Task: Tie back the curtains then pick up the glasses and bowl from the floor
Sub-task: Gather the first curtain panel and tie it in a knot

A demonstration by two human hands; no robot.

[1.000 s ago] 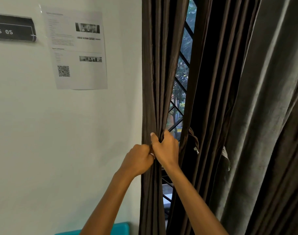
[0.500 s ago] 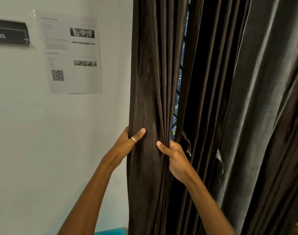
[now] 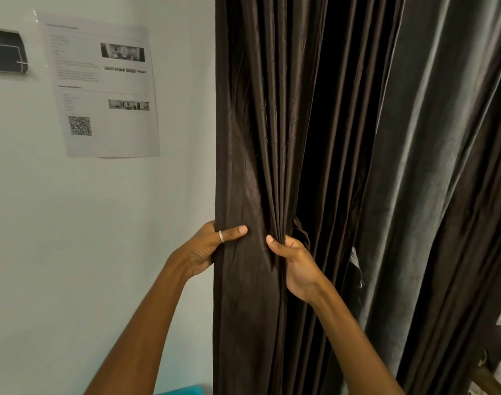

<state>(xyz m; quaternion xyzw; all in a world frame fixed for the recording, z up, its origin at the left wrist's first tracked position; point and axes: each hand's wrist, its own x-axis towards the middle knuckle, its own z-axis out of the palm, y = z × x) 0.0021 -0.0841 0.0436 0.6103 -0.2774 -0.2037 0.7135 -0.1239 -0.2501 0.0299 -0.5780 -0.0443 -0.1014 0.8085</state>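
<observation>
You can't read any of the writing here letter for letter. Up and to the left of your fingers (image 3: 292,242), a white printed sheet (image 3: 106,138) is stuck on the wall. It carries a bold heading at the top, a second bold heading lower down and blocks of small lines, all too blurred to make out. Low on the sheet's left side sits a QR code (image 3: 80,126), the one clear mark. The two small photo strips on its right side are too small to tell any writing. Farther left from your fingers, at the frame's edge, a dark plaque (image 3: 5,55) is cut off, its lettering out of view.
</observation>
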